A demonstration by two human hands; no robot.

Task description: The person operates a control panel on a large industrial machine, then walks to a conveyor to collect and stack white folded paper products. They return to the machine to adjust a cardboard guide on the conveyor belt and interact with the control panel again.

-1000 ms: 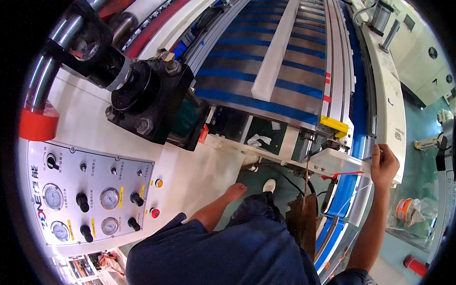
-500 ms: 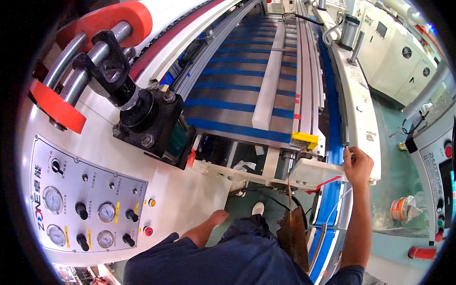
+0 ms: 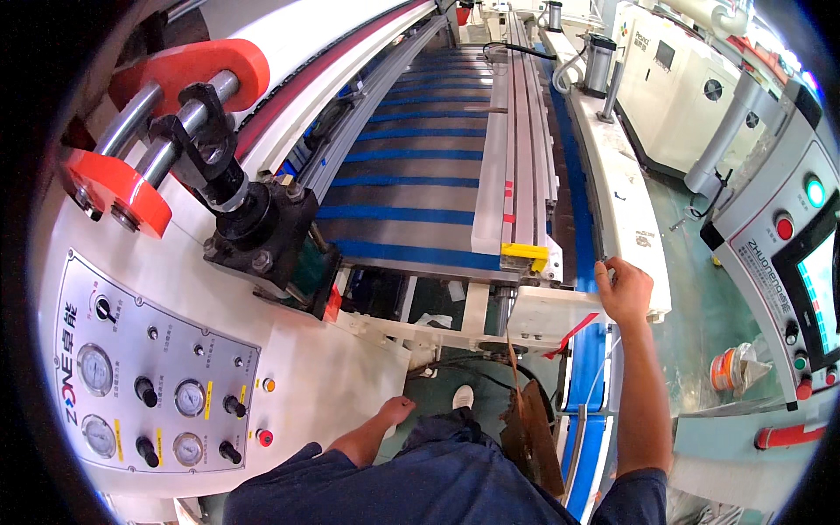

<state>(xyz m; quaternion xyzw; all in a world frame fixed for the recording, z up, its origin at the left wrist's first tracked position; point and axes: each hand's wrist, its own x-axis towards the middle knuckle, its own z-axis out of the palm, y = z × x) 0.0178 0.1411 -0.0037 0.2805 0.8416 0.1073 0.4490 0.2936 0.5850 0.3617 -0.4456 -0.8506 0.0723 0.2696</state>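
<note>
Lining a green-floored [image 3: 700, 306] workshop, blue-striped conveyor [image 3: 420, 175], seemingly idle.

the person wears a dark navy short-sleeved shirt [image 3: 420, 486], sleeves ending above the elbows, with bare forearms below. one white shoe [image 3: 463, 397] shows near the floor.

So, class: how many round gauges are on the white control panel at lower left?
4. Upper left gauge, lower left gauge, upper right gauge and lower right gauge, all on the panel. None seems hidden.
</note>
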